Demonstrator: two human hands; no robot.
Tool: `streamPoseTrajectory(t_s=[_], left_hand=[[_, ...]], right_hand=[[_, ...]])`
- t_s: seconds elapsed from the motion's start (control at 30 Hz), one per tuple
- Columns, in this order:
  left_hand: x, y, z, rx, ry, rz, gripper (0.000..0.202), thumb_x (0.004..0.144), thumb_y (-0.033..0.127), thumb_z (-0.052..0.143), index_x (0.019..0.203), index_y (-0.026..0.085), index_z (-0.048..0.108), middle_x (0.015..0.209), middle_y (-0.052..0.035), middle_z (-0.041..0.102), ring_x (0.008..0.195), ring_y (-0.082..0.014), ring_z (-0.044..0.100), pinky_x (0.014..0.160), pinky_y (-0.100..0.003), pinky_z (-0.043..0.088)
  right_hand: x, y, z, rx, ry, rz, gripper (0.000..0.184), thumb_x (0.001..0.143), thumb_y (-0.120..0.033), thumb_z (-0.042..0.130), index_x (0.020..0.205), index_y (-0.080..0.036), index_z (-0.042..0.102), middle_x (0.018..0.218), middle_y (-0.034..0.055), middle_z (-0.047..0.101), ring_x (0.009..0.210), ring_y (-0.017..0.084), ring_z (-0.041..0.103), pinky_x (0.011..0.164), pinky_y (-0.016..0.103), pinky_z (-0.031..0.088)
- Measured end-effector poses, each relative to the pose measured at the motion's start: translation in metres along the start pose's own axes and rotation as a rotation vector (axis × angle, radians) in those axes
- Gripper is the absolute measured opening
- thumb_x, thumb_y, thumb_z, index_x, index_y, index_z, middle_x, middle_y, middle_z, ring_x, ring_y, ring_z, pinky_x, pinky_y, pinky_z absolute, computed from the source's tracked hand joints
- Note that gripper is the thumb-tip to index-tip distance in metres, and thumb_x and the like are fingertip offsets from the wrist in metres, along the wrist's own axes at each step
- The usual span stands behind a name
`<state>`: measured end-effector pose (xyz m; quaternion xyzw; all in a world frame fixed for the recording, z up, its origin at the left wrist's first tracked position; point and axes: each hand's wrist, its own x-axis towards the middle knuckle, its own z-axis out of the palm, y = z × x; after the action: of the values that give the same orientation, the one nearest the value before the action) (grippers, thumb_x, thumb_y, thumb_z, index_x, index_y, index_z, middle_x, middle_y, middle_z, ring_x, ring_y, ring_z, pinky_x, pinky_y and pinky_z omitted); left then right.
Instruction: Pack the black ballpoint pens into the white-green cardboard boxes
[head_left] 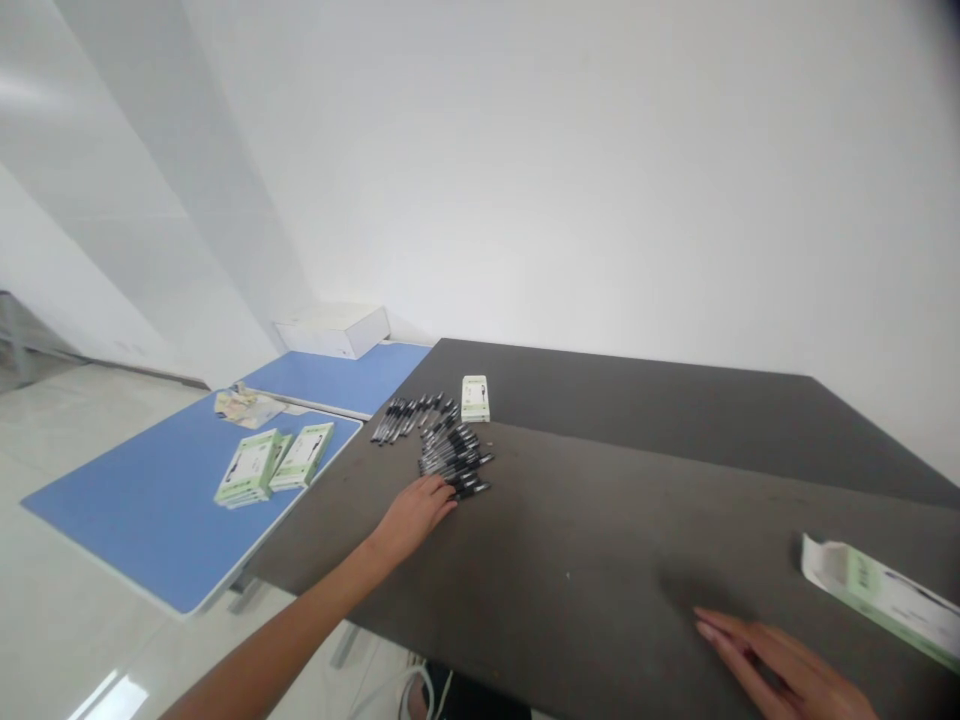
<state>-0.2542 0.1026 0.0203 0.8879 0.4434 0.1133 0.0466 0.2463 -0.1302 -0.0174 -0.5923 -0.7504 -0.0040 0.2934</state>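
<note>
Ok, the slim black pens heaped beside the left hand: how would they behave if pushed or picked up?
The slim black pens beside the left hand look round-barrelled, so they would probably roll when pushed across the dark tabletop. Lying loosely overlapped, the heap would likely slide apart. Each pen seems light and stiff.

- A single head-worn camera looks forward and down from above the near edge of the dark table (600, 560).
- It sits fairly close to the black pens (450, 450), which lie ahead.
- It faces the far white wall (570, 170), with the blue table (150, 510) off left.
</note>
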Motion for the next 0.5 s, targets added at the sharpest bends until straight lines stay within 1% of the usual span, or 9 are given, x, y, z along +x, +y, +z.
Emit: streamPoseTrajectory(t_s=[0.03,0.1,0.17,0.23,0.27,0.3,0.37,0.43,0.5], left_hand=[[0.000,0.000,0.000,-0.003,-0.006,-0.002,0.021,0.105,0.033,0.057,0.114,0.023,0.073,0.114,-0.0093,0.075,0.109,-0.0265,0.071,0.103,-0.041,0.057],[0.001,-0.001,0.001,-0.012,-0.010,-0.008,0.023,0.104,0.033,0.056,0.113,0.022,0.073,0.113,-0.0113,0.076,0.107,-0.0292,0.073,0.101,-0.044,0.059],[0.004,-0.005,0.003,-0.018,0.002,-0.024,0.027,0.102,0.034,0.053,0.112,0.019,0.074,0.114,-0.0160,0.076,0.106,-0.0341,0.074,0.099,-0.050,0.059],[0.008,-0.012,0.007,-0.029,0.008,-0.026,0.031,0.100,0.034,0.050,0.109,0.018,0.075,0.110,-0.0179,0.077,0.101,-0.0368,0.076,0.096,-0.054,0.060],[0.009,-0.014,0.009,-0.033,0.013,-0.026,0.033,0.099,0.034,0.048,0.107,0.017,0.076,0.108,-0.0189,0.077,0.099,-0.0380,0.076,0.094,-0.056,0.061],[0.010,-0.017,0.011,-0.038,0.013,-0.022,0.036,0.099,0.034,0.046,0.106,0.018,0.077,0.108,-0.0190,0.078,0.099,-0.0380,0.077,0.094,-0.056,0.061],[0.009,-0.019,0.013,-0.044,0.012,-0.015,0.040,0.099,0.035,0.043,0.102,0.019,0.079,0.107,-0.0178,0.078,0.096,-0.0364,0.078,0.094,-0.054,0.062],[0.006,-0.018,0.012,-0.037,0.016,-0.010,0.044,0.100,0.039,0.041,0.099,0.020,0.081,0.105,-0.0160,0.078,0.095,-0.0348,0.078,0.094,-0.052,0.062],[0.003,-0.015,0.008,-0.012,0.036,-0.001,0.046,0.100,0.044,0.043,0.099,0.021,0.082,0.103,-0.0152,0.078,0.096,-0.0354,0.076,0.095,-0.053,0.061]], right_hand=[[-0.004,0.007,-0.008,-0.042,0.021,0.038,0.035,0.099,-0.059,0.058,0.111,-0.039,0.085,0.103,0.0053,0.083,0.089,0.026,0.080,0.081,0.034,0.067],[-0.008,0.024,-0.026,-0.158,0.085,0.158,0.042,0.098,-0.063,0.056,0.111,-0.035,0.084,0.108,0.0082,0.081,0.098,0.029,0.078,0.092,0.041,0.064],[-0.009,0.045,-0.047,-0.316,0.187,0.333,0.056,0.097,-0.070,0.052,0.112,-0.027,0.083,0.118,0.0118,0.078,0.112,0.031,0.073,0.105,0.046,0.055],[-0.011,0.073,-0.067,-0.428,0.228,0.464,0.067,0.096,-0.074,0.049,0.124,-0.020,0.078,0.140,0.0187,0.068,0.130,0.037,0.062,0.112,0.054,0.046],[-0.012,0.087,-0.075,-0.469,0.229,0.524,0.073,0.096,-0.075,0.049,0.132,-0.017,0.074,0.148,0.0216,0.062,0.137,0.041,0.055,0.111,0.058,0.044],[-0.014,0.101,-0.082,-0.490,0.208,0.570,0.077,0.094,-0.076,0.050,0.137,-0.016,0.071,0.151,0.0236,0.059,0.141,0.044,0.051,0.109,0.062,0.043],[-0.019,0.125,-0.092,-0.484,0.122,0.628,0.079,0.088,-0.077,0.056,0.140,-0.020,0.069,0.150,0.0227,0.062,0.141,0.045,0.052,0.104,0.063,0.045],[-0.022,0.144,-0.097,-0.442,0.015,0.653,0.074,0.081,-0.075,0.065,0.135,-0.026,0.072,0.141,0.0184,0.070,0.132,0.042,0.061,0.100,0.059,0.049],[-0.023,0.156,-0.101,-0.402,-0.065,0.671,0.070,0.074,-0.070,0.071,0.131,-0.030,0.073,0.131,0.0153,0.076,0.121,0.041,0.068,0.098,0.058,0.050]])
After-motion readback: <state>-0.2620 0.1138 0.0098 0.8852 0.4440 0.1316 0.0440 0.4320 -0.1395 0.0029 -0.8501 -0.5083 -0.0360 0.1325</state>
